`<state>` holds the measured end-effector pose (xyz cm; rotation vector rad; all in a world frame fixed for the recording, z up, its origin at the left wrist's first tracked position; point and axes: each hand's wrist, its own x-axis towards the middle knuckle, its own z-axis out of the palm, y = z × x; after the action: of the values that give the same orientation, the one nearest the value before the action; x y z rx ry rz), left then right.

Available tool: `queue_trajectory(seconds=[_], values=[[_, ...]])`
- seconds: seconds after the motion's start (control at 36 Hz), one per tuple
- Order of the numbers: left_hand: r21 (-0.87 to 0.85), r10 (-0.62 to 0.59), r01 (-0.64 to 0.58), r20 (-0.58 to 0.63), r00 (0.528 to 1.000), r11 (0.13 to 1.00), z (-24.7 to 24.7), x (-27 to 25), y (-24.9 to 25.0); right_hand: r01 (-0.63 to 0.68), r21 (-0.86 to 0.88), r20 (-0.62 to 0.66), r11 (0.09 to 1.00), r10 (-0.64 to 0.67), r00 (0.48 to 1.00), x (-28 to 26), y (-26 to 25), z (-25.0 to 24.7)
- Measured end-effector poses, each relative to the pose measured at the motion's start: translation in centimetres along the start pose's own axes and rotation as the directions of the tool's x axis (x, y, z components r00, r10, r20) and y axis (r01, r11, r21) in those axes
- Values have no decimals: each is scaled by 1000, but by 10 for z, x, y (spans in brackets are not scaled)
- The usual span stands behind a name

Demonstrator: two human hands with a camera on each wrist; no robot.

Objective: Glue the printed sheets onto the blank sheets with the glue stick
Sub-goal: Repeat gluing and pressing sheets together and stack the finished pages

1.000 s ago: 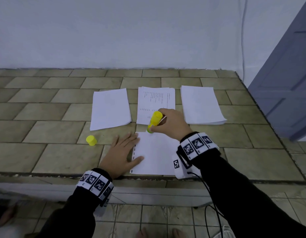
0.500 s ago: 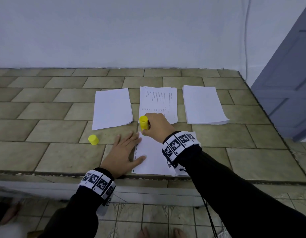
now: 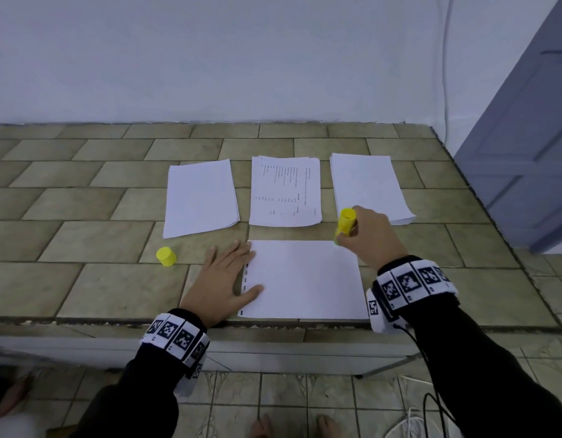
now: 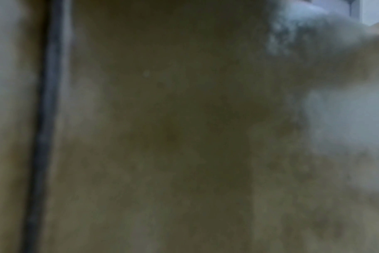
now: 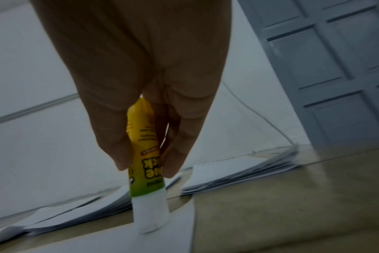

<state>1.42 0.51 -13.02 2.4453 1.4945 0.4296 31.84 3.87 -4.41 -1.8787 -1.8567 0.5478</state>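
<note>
- The right hand [image 3: 369, 238] grasps the glue stick [image 3: 346, 223] in curled fingers [image 5: 175, 150]; it has swept from the sheet's far-left corner 0.5 s ago to its 1 o'clock corner.
- The white tip touches the blank sheet [image 3: 305, 279] there.
- The left hand [image 3: 224, 278], fingers flat and released, still pins the sheet's 9 o'clock edge to the desk [image 3: 83, 279].
- The yellow cap [image 3: 166, 256] is unmoved, at 9 o'clock of that hand.

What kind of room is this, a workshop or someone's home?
Probably a home, though I can't be sure: a tiled ledge serves as the desk, set against a plain white wall, with a panelled door beside it.
</note>
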Motion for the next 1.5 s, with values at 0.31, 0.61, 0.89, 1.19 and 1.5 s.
queue_trajectory(seconds=[0.31,0.61,0.89,1.19,1.5], values=[[2,-6,6,23,1000,1000,0,0,0,164,222,-32,961,-161,986,-18,-31,13],[23,7,-7,22,1000,1000,-1,1,1,354,198,195,914,-391,899,-24,-94,61],[5,-16,16,16,1000,1000,1,0,-1,333,82,255,939,-343,904,-27,-82,55],[27,-5,5,3,1000,1000,0,0,0,147,94,69,985,-154,986,-42,-10,10],[-19,5,-5,-18,1000,1000,2,-1,-2,175,195,-33,965,-172,985,-53,-1,-1]])
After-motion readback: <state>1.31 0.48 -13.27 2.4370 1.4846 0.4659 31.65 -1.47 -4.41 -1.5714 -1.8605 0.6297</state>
